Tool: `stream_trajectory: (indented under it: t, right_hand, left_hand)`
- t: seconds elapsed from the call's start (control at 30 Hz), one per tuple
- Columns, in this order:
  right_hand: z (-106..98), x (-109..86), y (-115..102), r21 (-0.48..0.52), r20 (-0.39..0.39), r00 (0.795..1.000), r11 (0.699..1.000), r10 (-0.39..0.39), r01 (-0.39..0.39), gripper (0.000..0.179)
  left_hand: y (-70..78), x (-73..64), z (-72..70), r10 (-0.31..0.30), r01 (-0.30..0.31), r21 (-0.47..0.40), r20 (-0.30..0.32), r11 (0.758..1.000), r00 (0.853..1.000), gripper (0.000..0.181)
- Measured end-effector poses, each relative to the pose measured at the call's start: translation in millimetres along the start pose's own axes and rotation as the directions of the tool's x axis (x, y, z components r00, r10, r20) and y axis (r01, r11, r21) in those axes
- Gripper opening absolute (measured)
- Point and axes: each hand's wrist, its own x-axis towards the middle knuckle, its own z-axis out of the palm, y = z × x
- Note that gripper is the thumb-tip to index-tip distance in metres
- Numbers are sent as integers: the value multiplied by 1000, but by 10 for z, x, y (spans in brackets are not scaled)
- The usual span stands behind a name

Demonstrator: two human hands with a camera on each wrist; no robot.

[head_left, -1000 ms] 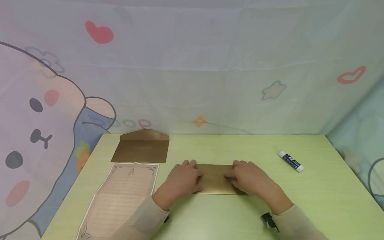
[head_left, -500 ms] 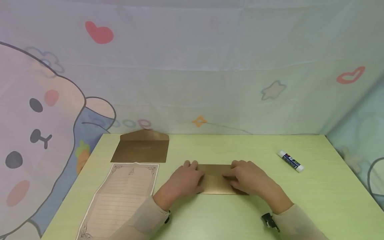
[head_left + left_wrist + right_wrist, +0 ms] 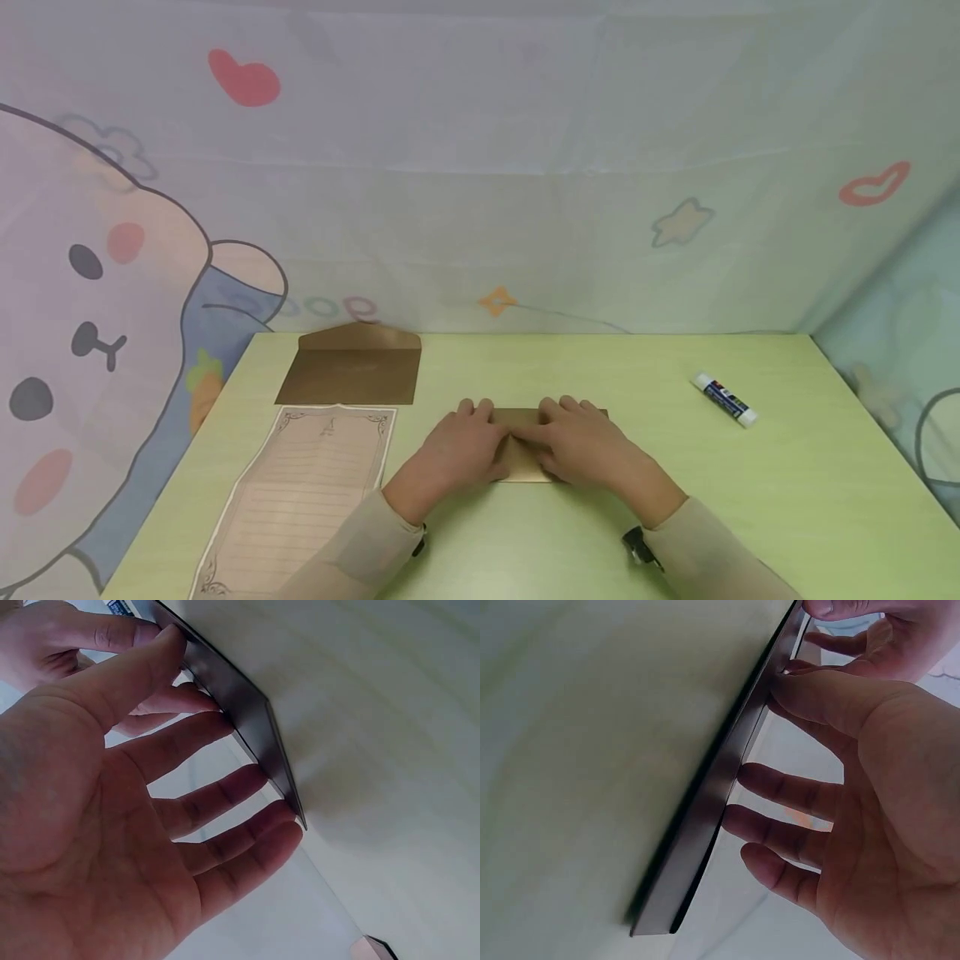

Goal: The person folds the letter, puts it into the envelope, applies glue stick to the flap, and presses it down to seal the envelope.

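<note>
A flat brown-gold envelope (image 3: 522,467) lies at the front middle of the table, its flap not visible as raised. On its left part rests my left hand (image 3: 459,447), fingertips along the far edge and thumb on its surface. My right hand (image 3: 583,442) presses on the middle and right, thumb and index tip close to the left hand's. Both wrist views show fairly straight, spread fingers touching the envelope's edge (image 3: 251,727), and the right wrist view shows the envelope's long side (image 3: 697,844). The palms stay off it.
At the back left lies a second brown envelope (image 3: 348,377) with its flap unfolded. Below it is a lined, decorated letter sheet (image 3: 300,500), partly under the left sleeve. A glue stick (image 3: 725,400) lies at right. A printed curtain (image 3: 525,208) hangs behind the table.
My right hand has slid left along the envelope, from its right end toward the middle, near the left hand. The left hand has shifted only slightly right.
</note>
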Motion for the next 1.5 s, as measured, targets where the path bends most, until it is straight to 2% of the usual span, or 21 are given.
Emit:
stream_trajectory:
  t: [0.1,0.3,0.6,0.73,0.87,0.97,1.2,1.3,1.43,1.5]
  right_hand:
    - [-18,13,-4,-3,11,1000,1000,-2,2,46]
    - [-75,-89,105,-23,16,1000,1000,-19,20,37]
    - [-134,-360,378,50,63,995,996,72,-75,36]
    - [-131,-447,453,52,63,995,995,81,-84,43]
    - [-107,-498,469,108,78,993,990,86,-95,62]
    - [-98,-523,472,143,88,992,984,90,-103,67]
    - [-103,-543,484,201,90,992,974,89,-105,51]
    - [-96,-532,508,219,65,995,972,77,-90,44]
    - [-70,-485,564,228,7,998,972,55,-55,29]
    - [-57,-450,598,233,-18,998,971,56,-51,22]
  left_hand:
    - [-8,1,3,-4,4,-5,1,1000,1000,38]
    - [-26,-12,7,0,0,-5,7,1000,1000,41]
    - [-55,-45,24,4,-4,-38,2,999,1000,42]
    - [-75,-82,6,14,-13,-67,13,998,1000,47]
    - [-105,-121,-10,30,-28,-102,24,994,999,57]
    - [-131,-149,-13,42,-39,-126,22,991,999,61]
    - [-173,-215,-11,-6,13,-196,35,981,999,56]
    - [-201,-204,19,-19,19,-223,0,975,1000,44]
    - [-262,-141,57,6,-28,-239,-92,971,996,22]
    - [-296,-94,75,17,-46,-239,-124,970,992,20]
